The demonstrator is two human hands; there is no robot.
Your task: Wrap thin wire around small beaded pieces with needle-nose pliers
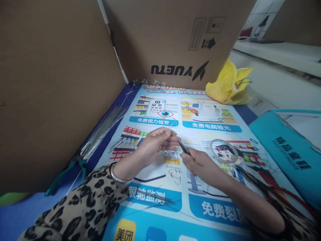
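My left hand (pixel 160 140) is closed in a pinch, thumb against the forefinger, on what looks like a thin wire (pixel 173 133), mostly hidden by the fingers. From the right, my right hand (pixel 197 164) grips pliers (pixel 184 147), their dark pointed jaws just by my left fingertips. The handles are hidden in the palm. Below my hands, a bent wire shape (pixel 174 174) lies on the printed poster (pixel 160 217). Loose straight wires (pixel 155 199) are scattered nearer to me.
A bundle of straight wires (pixel 100 132) and green-handled pliers (pixel 71 170) lie left. Cardboard panels (pixel 155 36) stand behind and left. On the right are a clear round ring or roll (pixel 224 151), red-handled scissors (pixel 255 180), a teal box (pixel 283 150) and a yellow bag (pixel 227 85).
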